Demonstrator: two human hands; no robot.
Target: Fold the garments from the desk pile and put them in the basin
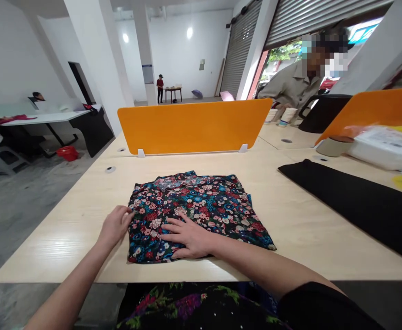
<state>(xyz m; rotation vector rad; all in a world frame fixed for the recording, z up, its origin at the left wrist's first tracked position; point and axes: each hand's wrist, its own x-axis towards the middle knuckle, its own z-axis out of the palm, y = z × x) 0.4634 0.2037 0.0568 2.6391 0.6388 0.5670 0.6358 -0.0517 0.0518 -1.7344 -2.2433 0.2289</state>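
A folded floral shirt (204, 206), dark with red, blue, pink and white flowers, lies on the pale wooden table (84, 229) in front of me. Its neckline is towards the far side. My right hand (189, 236) rests flat on the shirt's lower middle, its fingers spread and pointing left. At the shirt's left edge, my left hand (115, 224) has its fingers curled in and pinching the fabric; the fingertips are partly hidden.
An orange divider (194, 128) stands along the table's far side. Folded black cloth (352, 201) lies to the right, near a white plastic container (387, 146) and a roll of tape (335, 145). Beyond, a person (290, 87) stands by paper cups (287, 117) and a black jug (325, 112).
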